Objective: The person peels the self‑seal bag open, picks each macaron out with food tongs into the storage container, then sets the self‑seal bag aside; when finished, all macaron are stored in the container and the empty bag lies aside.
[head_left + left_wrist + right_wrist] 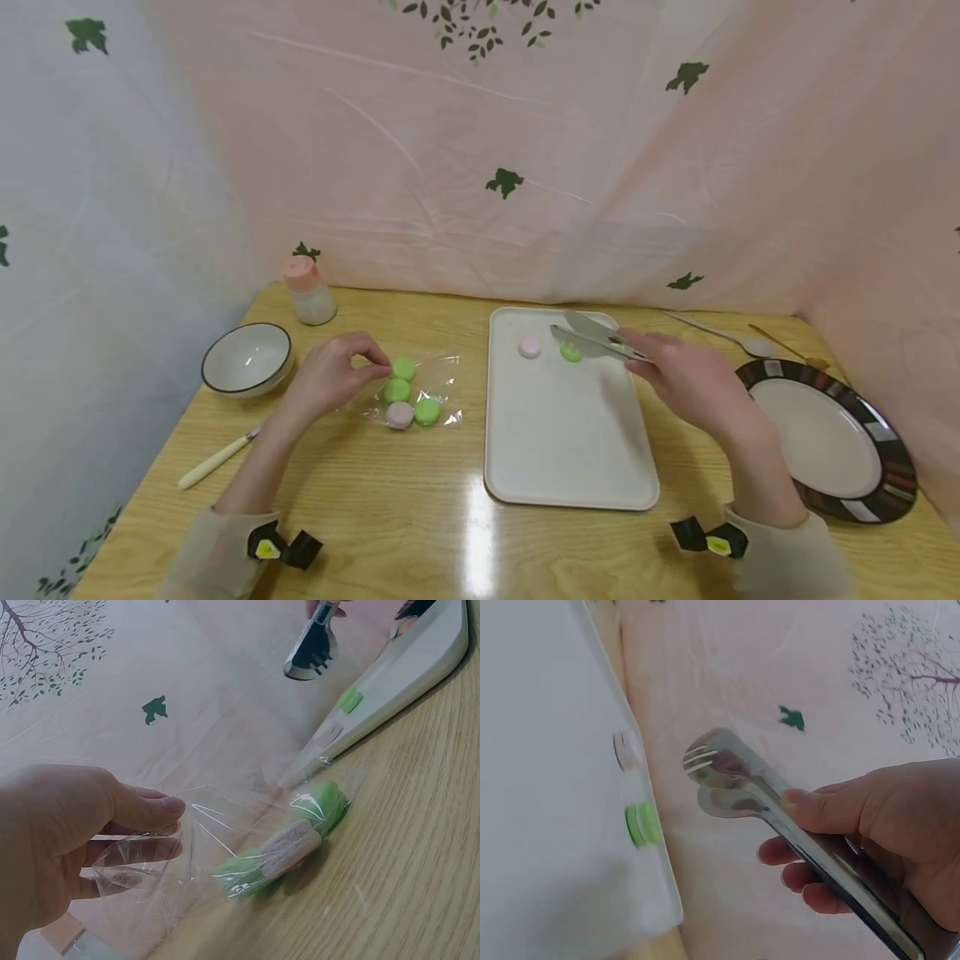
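Note:
My left hand [335,374] pinches the edge of a clear plastic bag [441,382] between thumb and fingers. Inside lie several macarons, green ones [427,410] and a pale purple one [400,415]. In my right hand [686,379] I grip metal serving tongs [780,817], one end slotted like a fork, their tips apart with nothing between them. The tongs hover over the back of a white tray [566,450]. On that tray sit a pink macaron [529,347] and a green macaron [571,352], the green one partly behind the tongs in the head view.
At the left stand a white bowl [247,358] with a dark rim, a pink-capped jar [309,292] and a cream-handled knife [217,460]. To the right are a dark-rimmed plate [817,437], a pale spoon [723,335] and a thin brown utensil [787,346]. A pink cloth hangs behind.

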`<state>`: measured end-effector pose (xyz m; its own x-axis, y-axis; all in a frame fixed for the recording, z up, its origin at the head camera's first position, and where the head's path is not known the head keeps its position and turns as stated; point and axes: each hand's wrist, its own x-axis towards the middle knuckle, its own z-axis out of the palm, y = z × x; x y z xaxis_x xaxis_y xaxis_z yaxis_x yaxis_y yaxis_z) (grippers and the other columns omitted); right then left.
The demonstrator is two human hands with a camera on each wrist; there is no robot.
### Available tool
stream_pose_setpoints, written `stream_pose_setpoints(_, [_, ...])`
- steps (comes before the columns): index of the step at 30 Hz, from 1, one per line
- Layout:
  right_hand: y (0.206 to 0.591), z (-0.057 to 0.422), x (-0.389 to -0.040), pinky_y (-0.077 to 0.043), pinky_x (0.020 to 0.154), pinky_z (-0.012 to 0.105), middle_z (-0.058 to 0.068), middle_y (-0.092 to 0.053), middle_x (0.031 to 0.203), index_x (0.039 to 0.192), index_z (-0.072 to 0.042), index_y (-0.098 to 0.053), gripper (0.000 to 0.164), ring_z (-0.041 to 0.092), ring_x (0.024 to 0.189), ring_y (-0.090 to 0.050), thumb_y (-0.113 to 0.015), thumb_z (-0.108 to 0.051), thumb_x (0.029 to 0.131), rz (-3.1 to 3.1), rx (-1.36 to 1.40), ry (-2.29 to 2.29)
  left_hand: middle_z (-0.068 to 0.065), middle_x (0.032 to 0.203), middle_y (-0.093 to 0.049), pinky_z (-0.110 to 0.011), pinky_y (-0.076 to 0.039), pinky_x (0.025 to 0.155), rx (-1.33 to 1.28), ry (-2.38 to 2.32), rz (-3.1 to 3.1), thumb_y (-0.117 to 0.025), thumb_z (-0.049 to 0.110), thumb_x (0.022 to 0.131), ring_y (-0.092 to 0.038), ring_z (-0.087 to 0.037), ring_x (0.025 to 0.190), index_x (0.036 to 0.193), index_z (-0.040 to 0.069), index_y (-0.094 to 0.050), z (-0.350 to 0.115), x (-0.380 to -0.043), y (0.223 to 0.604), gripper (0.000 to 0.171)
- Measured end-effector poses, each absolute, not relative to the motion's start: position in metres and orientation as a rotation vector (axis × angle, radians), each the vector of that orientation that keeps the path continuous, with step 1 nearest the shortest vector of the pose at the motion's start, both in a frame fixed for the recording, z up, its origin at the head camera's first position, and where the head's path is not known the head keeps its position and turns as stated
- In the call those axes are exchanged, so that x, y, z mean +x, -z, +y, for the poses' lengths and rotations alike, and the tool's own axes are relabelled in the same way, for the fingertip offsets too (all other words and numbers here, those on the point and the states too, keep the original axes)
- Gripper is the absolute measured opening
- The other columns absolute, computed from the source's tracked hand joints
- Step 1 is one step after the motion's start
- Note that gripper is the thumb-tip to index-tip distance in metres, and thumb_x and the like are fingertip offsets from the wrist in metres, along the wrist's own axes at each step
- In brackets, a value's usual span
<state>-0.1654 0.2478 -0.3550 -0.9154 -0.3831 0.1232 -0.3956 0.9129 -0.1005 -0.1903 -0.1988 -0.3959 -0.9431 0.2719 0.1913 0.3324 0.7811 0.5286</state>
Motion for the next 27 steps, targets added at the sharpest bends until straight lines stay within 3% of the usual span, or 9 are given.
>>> stream_pose_setpoints(13, [0.370,0.163,-0.175,-0.038,0.053,0.023,-0.008,-0.064,0.086,0.129,-0.028,-0.057,0.041,0.009,0.062,-0.047,-0.065,-0.028,0.089,-2.986,0.921,-0.279,0.006,0.084,-0.069,-0.039,-0.052,0.074,-0.471,0.874,-2.883,-0.074,0.023,0.081,-0.065,-0.016,0.084,0.081,0.021,-0.070,-0.202,-0.192,0.396,0.005])
stream_pose_setpoints(19, [0.374,0.143,-0.177,-0.050,0.064,0.031,-0.003,-0.068,0.115,0.122,-0.025,-0.061,0.033,0.012,0.080,-0.064,-0.065,-0.026,0.089,-2.956,1.016,-0.290,0.006,0.085,-0.068,-0.035,-0.051,0.074,-0.447,0.882,-2.931,-0.072,0.022,0.083,-0.064,-0.014,0.083,0.083,0.020,-0.068,-0.204,-0.192,0.395,0.005])
stream_pose_setpoints(27, [0.375,0.130,-0.179,-0.043,0.054,0.024,-0.004,-0.070,0.105,0.122,-0.025,-0.061,0.036,0.007,0.069,-0.057,-0.067,-0.025,0.087,-2.993,1.029,-0.289,0.006,0.086,-0.067,-0.035,-0.051,0.074,-0.458,0.905,-2.959,-0.071,0.021,0.084,-0.064,-0.013,0.085,0.082,0.022,-0.067,-0.208,-0.193,0.395,0.005])
